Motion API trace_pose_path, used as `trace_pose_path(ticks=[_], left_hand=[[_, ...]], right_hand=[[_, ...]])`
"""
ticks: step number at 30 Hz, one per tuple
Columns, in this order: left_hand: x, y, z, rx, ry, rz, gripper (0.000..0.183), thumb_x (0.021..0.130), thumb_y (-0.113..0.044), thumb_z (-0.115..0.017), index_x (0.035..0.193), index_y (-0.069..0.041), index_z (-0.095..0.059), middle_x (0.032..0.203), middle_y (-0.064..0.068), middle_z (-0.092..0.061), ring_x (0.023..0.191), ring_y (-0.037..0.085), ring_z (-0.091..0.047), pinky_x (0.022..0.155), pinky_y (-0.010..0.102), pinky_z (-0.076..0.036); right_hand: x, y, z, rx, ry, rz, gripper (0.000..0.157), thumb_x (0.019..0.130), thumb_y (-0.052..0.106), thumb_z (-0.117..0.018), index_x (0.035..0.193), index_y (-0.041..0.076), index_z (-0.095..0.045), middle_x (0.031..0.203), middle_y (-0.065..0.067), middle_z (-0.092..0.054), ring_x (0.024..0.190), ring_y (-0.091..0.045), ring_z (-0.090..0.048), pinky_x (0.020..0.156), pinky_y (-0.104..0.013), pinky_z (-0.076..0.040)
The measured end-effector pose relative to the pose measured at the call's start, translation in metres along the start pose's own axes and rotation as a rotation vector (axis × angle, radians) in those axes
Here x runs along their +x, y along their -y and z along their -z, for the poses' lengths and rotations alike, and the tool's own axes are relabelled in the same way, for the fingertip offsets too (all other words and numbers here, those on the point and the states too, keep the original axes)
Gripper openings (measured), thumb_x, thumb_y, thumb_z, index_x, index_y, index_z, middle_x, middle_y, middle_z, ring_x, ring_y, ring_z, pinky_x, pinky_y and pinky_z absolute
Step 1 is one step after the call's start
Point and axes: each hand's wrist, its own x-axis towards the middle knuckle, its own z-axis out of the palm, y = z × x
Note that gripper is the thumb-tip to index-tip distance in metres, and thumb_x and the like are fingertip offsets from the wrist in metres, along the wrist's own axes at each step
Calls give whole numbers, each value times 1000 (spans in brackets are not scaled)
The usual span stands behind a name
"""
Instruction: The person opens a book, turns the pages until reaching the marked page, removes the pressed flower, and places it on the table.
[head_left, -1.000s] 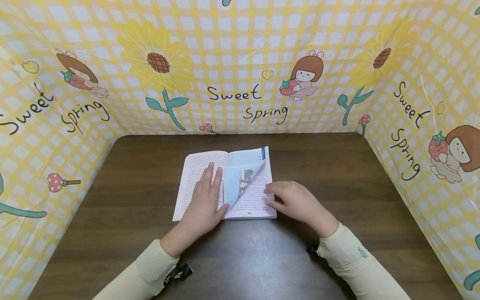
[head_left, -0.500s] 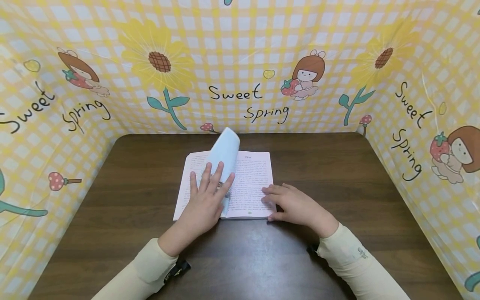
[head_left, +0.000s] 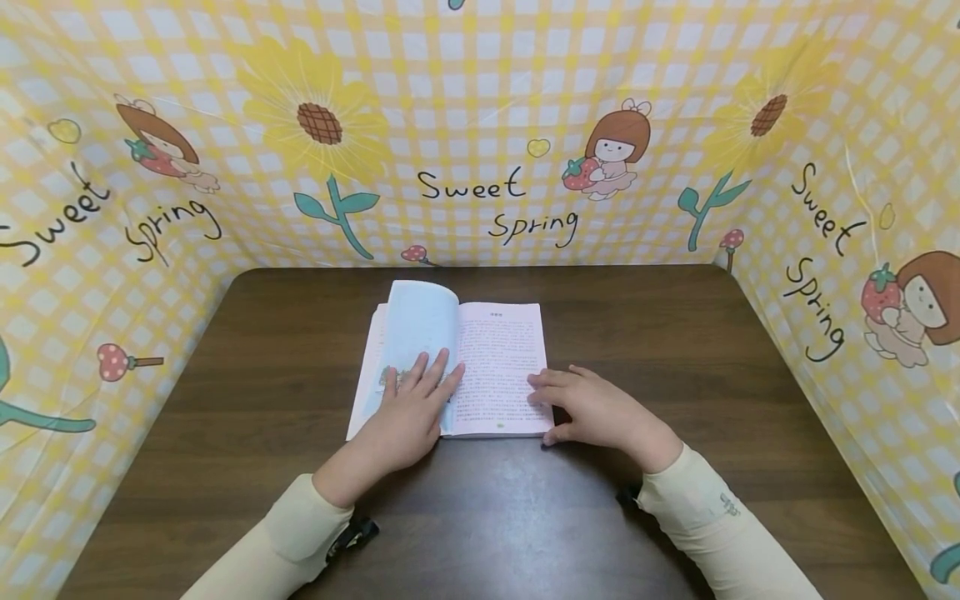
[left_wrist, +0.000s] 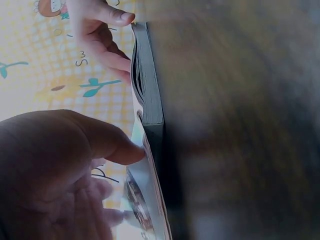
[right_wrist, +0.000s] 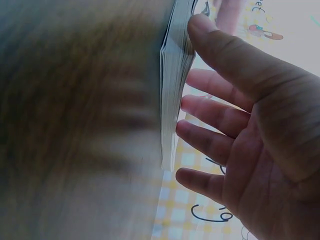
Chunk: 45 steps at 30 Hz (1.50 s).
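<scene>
An open book (head_left: 498, 358) lies on the dark wooden table. A pale blue page (head_left: 423, 321) with a small picture low on it is turned over onto the left side, its top edge arching up from the pages beneath. My left hand (head_left: 408, 417) rests with spread fingers over the lower part of that page, beside the spine; in the left wrist view its thumb (left_wrist: 122, 150) lies at the book's near edge. At the right edge of the printed right-hand page, my right hand (head_left: 600, 412) touches the book with its fingertips. In the right wrist view the thick page block (right_wrist: 175, 85) shows beside those fingers.
A brown wooden table (head_left: 495, 517) extends around the book on all sides. Yellow checked cloth (head_left: 480, 108) with sunflowers and cartoon figures walls off the back, left and right. Black straps (head_left: 352, 537) show at the cuffs of the light sleeves.
The blue page has swung from the right side over to the left, uncovering a printed page. My left hand has followed it and spread its fingers. The right hand has barely shifted.
</scene>
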Motion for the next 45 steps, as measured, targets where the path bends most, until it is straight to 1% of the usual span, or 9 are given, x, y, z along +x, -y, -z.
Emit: trace_pose_path(ticks=[4,8,16,20,25,30,33,38,45], left_hand=[[0,1,-1,-59,99,57,67,100,-19,-51,163,-21,-30,172,11,-15,156,44,-14,112,78,-19],[0,2,-3,-78,142,89,65,100,-22,-52,162,-17,-32,171,12,-16,156,44,-15,111,78,-23],[-1,6,-1,-71,138,81,59,106,-37,-48,161,-18,-35,170,11,-22,156,42,-20,111,77,-26],[-1,7,-2,-91,144,78,68,104,-51,-51,162,-18,-34,170,11,-22,156,42,-19,111,77,-25],[0,7,-2,-98,152,84,73,102,-55,-54,162,-19,-33,170,11,-21,156,42,-18,112,77,-24],[1,8,-3,-103,148,87,74,101,-55,-56,161,-18,-35,170,11,-22,155,43,-19,111,77,-25],[2,7,-4,-101,141,90,75,99,-56,-58,161,-19,-36,170,11,-23,155,43,-21,110,78,-26],[3,4,-3,-80,86,70,68,97,-53,-65,155,-23,-47,168,10,-29,153,47,-24,106,80,-29],[3,-3,-1,-58,31,-16,54,97,-40,-70,147,-24,-59,162,1,-43,153,45,-26,108,80,-26]], right_hand=[[-1,-2,1,8,11,0,61,81,40,-87,133,14,-69,153,-6,-54,146,-24,-46,119,-61,-29],[-2,-5,1,12,24,6,61,83,40,-85,135,14,-68,154,-5,-53,147,-23,-45,119,-61,-28],[-2,-7,5,4,46,48,51,91,38,-78,135,13,-68,154,-9,-52,147,-27,-44,119,-63,-28],[-2,-5,7,-65,25,107,34,96,29,-74,126,14,-74,147,-10,-60,142,-30,-51,114,-63,-35],[-2,-4,6,-184,-9,190,16,95,18,-75,110,18,-79,137,-9,-67,132,-30,-61,107,-60,-46],[1,-4,1,-239,-89,264,12,92,12,-76,104,15,-77,121,-6,-75,120,-25,-69,101,-49,-53],[3,-5,0,-200,-153,264,8,92,9,-74,99,13,-73,103,0,-77,102,-20,-73,91,-39,-56],[4,-5,-1,-77,-228,182,11,94,5,-69,93,16,-66,72,8,-60,64,-9,-51,65,-26,-48],[3,-6,-2,-69,-275,126,11,97,8,-68,104,15,-63,66,10,-53,57,-4,-40,57,-21,-42]])
